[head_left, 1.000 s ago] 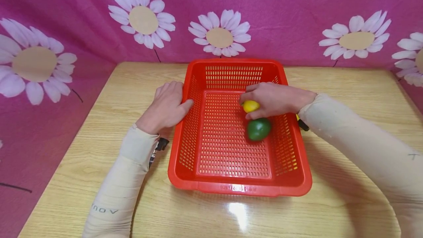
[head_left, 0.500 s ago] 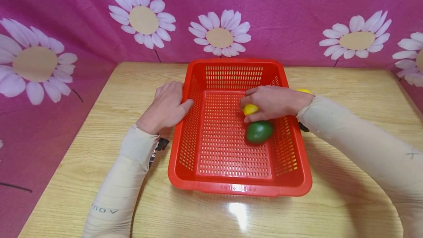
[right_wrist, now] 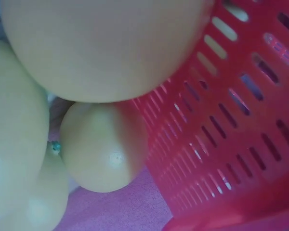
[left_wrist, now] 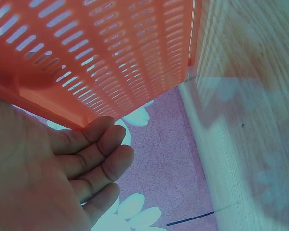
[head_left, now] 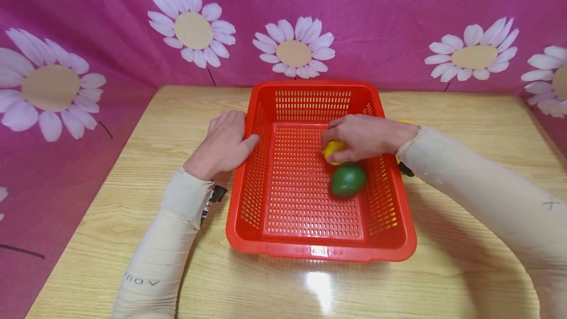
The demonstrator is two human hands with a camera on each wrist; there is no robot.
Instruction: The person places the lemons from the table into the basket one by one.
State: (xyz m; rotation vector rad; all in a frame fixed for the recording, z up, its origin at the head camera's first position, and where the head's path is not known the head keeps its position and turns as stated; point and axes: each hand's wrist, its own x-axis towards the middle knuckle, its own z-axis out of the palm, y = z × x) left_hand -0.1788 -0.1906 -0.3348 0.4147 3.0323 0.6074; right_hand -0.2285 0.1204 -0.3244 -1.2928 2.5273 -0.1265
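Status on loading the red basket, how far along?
Done: green fruit lies inside the red basket. In hand: right hand holds a yellow fruit low over the basket floor; left hand steadies the rim. Left: more yellow fruit outside the basket wall.

Yellow lemon (head_left: 333,149) inside red basket (head_left: 319,250) (beside green fruit (head_left: 348,179)).
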